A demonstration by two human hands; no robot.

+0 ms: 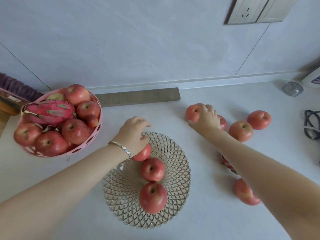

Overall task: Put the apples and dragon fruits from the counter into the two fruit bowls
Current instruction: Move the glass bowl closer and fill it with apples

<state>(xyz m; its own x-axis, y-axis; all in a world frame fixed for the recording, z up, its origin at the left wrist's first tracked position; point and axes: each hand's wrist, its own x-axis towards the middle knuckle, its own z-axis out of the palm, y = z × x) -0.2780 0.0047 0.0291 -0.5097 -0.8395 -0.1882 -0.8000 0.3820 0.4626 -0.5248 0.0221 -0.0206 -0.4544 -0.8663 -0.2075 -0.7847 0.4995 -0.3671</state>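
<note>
Left hand point(134, 134): curled down over the held apple point(143, 154) and gripping it from above; a bracelet point(121, 147) sits on the wrist.
Held apple: directly under the left palm, low inside the far-left part of the glass bowl point(174, 153); whether it rests on the bowl cannot be told.
Glass bowl: on the worktop point(199, 222) in front of the person, with two more apples point(152, 169) in a row just nearer than the held one.
Right hand point(206, 116): stretched out to the far right, fingers bent over the far apple point(191, 112) and thumb low on its near side, clasping it.
Far apple: on the worktop, mostly to the left of the right palm, half covered by the fingers.
Loose apples point(241, 130): two lie in the open just right of the right hand, one is half hidden behind that hand, and one sits near the person, partly under the forearm.
Loose dragon fruit point(226, 164): only a red sliver shows beneath the right forearm.
Pink bowl point(52, 154): at far left, well apart from both hands, heaped with apples and topped by a dragon fruit point(48, 112).
Surroundings: a grey strip point(138, 97) along the wall, a wall socket point(249, 9) above, and a dark cable point(311, 125) at the right edge.
</note>
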